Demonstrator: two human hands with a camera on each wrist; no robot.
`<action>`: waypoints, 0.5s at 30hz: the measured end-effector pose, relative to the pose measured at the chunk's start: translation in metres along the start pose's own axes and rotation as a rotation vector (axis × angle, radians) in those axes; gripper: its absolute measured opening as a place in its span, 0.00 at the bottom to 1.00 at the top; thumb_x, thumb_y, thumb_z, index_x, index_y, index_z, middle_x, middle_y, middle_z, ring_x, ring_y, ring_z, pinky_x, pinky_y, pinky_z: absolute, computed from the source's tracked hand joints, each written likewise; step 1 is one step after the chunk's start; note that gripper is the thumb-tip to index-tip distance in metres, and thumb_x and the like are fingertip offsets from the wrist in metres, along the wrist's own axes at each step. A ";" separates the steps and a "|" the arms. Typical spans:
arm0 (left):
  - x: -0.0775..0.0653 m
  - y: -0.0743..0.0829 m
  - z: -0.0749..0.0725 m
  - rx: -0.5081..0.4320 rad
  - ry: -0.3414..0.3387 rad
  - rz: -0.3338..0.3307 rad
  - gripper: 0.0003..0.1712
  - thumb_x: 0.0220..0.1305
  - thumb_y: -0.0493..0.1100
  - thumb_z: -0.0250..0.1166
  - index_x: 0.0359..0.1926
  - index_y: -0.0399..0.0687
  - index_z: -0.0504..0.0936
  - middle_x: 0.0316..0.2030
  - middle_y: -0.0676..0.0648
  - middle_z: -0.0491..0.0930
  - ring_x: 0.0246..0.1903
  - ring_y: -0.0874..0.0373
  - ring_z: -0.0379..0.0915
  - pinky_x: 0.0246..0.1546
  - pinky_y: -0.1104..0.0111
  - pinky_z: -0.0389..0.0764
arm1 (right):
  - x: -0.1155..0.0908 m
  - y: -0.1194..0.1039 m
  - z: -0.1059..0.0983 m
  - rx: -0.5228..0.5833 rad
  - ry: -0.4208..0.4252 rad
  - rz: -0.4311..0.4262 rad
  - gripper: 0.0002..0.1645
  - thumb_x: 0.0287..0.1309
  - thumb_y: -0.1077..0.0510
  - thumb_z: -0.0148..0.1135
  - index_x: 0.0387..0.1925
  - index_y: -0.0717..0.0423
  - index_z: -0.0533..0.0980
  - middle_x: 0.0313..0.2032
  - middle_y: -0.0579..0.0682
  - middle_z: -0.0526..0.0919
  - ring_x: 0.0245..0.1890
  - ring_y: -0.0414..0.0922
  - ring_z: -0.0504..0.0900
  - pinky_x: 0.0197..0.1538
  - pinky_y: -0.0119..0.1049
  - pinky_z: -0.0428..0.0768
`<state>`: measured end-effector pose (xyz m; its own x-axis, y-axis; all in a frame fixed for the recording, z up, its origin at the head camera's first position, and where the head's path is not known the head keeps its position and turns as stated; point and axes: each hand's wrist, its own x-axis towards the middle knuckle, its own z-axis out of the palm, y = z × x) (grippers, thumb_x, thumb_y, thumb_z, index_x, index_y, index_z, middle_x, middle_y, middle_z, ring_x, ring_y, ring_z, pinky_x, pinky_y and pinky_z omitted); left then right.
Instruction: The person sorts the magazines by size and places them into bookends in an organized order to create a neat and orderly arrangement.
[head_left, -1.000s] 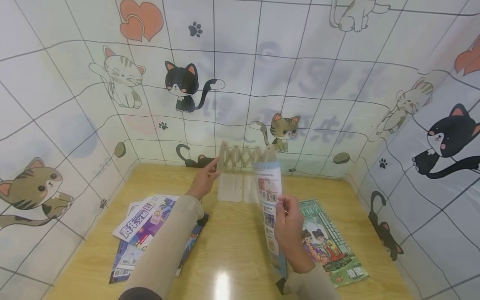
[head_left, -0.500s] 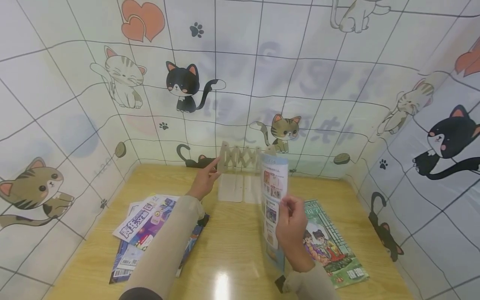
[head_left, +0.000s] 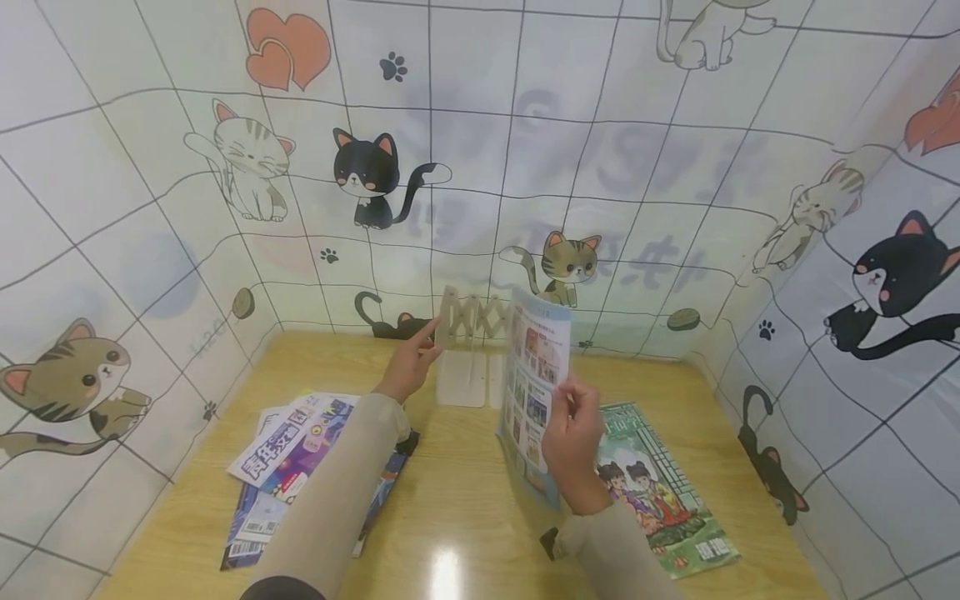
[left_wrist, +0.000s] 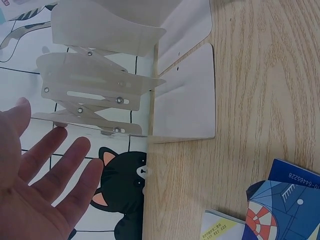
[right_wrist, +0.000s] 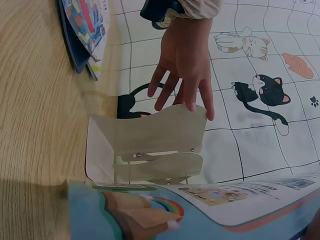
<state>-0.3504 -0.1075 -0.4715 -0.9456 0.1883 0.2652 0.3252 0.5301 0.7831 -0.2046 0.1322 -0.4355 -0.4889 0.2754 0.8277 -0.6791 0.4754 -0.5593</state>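
A beige expandable book rack [head_left: 471, 317] with crisscross links and flat base plates stands against the back wall. My left hand [head_left: 407, 364] touches its left end panel; the left wrist view shows that hand's fingers [left_wrist: 70, 162] spread and fairly straight. In my right hand [head_left: 573, 442], thumb and fingers pinch the right edge of a thin magazine [head_left: 534, 375], held upright with printed pages towards me. The magazine hides the rack's right part in the head view. Seen from the right wrist, its light blue page [right_wrist: 200, 220] crosses low in front of the rack's upright panels [right_wrist: 160, 130].
On the left lies a loose pile of magazines [head_left: 300, 442], partly under my left forearm. A green magazine [head_left: 667, 500] with two cartoon children lies flat to the right. The wooden table [head_left: 450, 492] is enclosed by cat-print cloth walls [head_left: 480, 167].
The magazine has shifted right, then back left and away from me, and now turns more of its page to view. My right hand moved with it; my left hand stayed at the rack.
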 end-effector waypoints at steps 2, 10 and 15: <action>0.000 0.001 0.000 0.000 0.000 -0.010 0.31 0.62 0.44 0.52 0.62 0.74 0.53 0.43 0.44 0.74 0.38 0.52 0.73 0.35 0.60 0.74 | 0.000 0.003 0.002 -0.005 0.020 0.000 0.03 0.54 0.73 0.47 0.32 0.68 0.65 0.46 0.54 0.75 0.36 0.53 0.78 0.30 0.40 0.77; 0.001 -0.001 0.002 -0.005 -0.001 -0.026 0.30 0.61 0.49 0.51 0.62 0.72 0.54 0.45 0.41 0.73 0.37 0.53 0.73 0.32 0.61 0.74 | 0.000 0.029 0.016 -0.068 0.123 -0.020 0.02 0.54 0.71 0.49 0.32 0.67 0.67 0.42 0.54 0.77 0.35 0.49 0.78 0.27 0.43 0.77; 0.001 0.000 0.003 0.011 -0.017 -0.014 0.30 0.61 0.51 0.50 0.62 0.77 0.51 0.45 0.43 0.72 0.37 0.53 0.73 0.30 0.64 0.74 | 0.000 0.038 0.020 -0.115 0.177 -0.006 0.06 0.55 0.69 0.49 0.36 0.65 0.69 0.39 0.54 0.78 0.31 0.49 0.79 0.24 0.42 0.76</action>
<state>-0.3512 -0.1052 -0.4730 -0.9500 0.1944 0.2444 0.3117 0.5423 0.7802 -0.2420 0.1335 -0.4577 -0.3744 0.4097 0.8319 -0.6096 0.5673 -0.5537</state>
